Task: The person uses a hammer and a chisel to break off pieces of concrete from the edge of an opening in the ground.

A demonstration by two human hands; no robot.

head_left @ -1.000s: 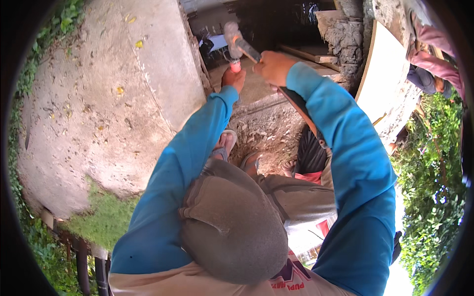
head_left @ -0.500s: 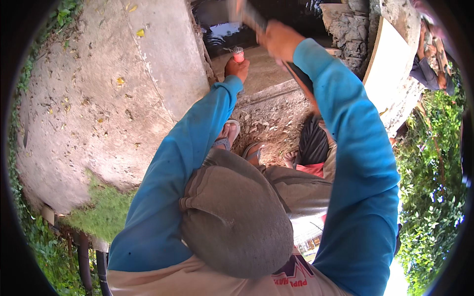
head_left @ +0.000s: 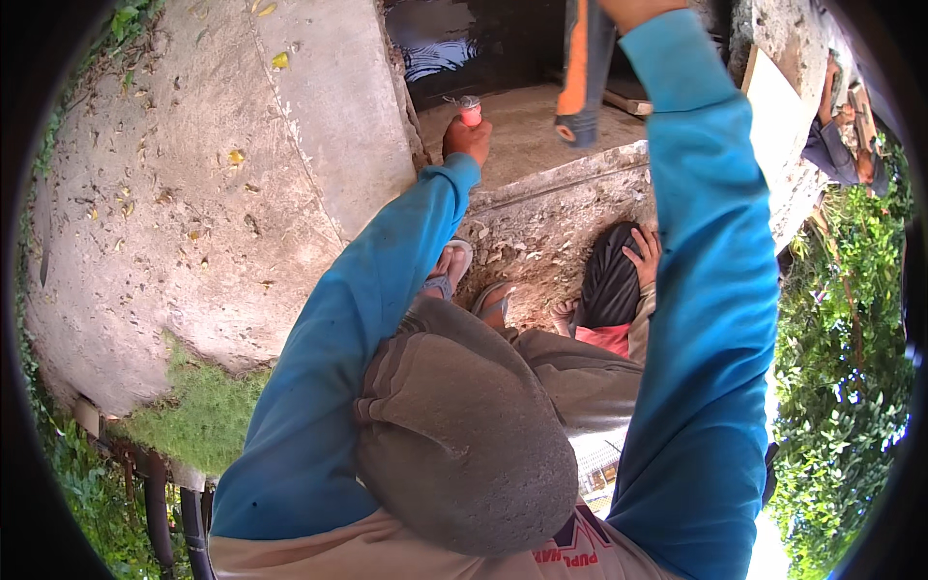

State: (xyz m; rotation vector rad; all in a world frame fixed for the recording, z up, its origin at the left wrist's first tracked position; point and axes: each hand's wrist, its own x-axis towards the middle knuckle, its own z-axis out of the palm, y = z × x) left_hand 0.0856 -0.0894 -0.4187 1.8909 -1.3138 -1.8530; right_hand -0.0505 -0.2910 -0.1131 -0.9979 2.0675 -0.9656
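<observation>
My left hand [head_left: 468, 142] is closed around a chisel [head_left: 471, 114], its red grip and greyish top end standing up out of the fist. The chisel's lower part is hidden by the hand. Below it lies a concrete ledge [head_left: 527, 145] with a broken, crumbly front. My right hand [head_left: 642, 10] is raised at the upper edge of the picture, partly cut off, and grips a hammer [head_left: 578, 82]. Its orange and black handle hangs down from the fist; the hammer's head is out of view.
Dark water [head_left: 435, 43] lies beyond the ledge. At left stretches a concrete slab [head_left: 329, 106] with fallen leaves. Close to my right arm, another person's hand [head_left: 645, 256] rests on a dark-clothed knee. A pale board [head_left: 768, 130] leans at right; my sandalled feet stand below the ledge.
My right hand has moved up and to the right, away from the chisel, with the hammer turning so its handle end points down. My left hand has hardly moved.
</observation>
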